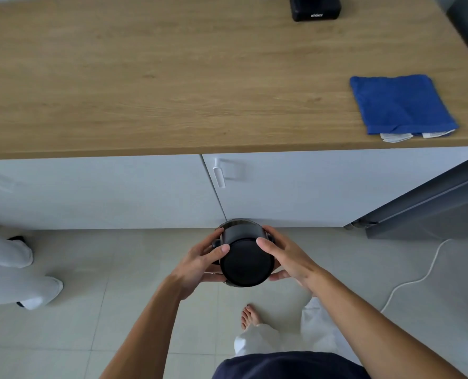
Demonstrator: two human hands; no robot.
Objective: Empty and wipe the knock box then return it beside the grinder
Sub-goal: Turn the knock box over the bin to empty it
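Note:
The knock box (245,258) is a round black tub. I hold it low over the floor, in front of the white cabinets, tipped so its flat base faces me and its mouth points away and down. My left hand (200,259) grips its left side and my right hand (283,255) grips its right side. Its inside is hidden. A folded blue cloth (399,103) lies on the wooden counter (172,77) at the right, near the front edge. The black base of the grinder (316,8) stands at the counter's far edge.
White cabinet doors (295,187) with a small handle run under the counter. A grey appliance (432,209) stands at the right, with a white cable (418,280) on the tiled floor. Another person's white-trousered legs (11,269) stand at the left.

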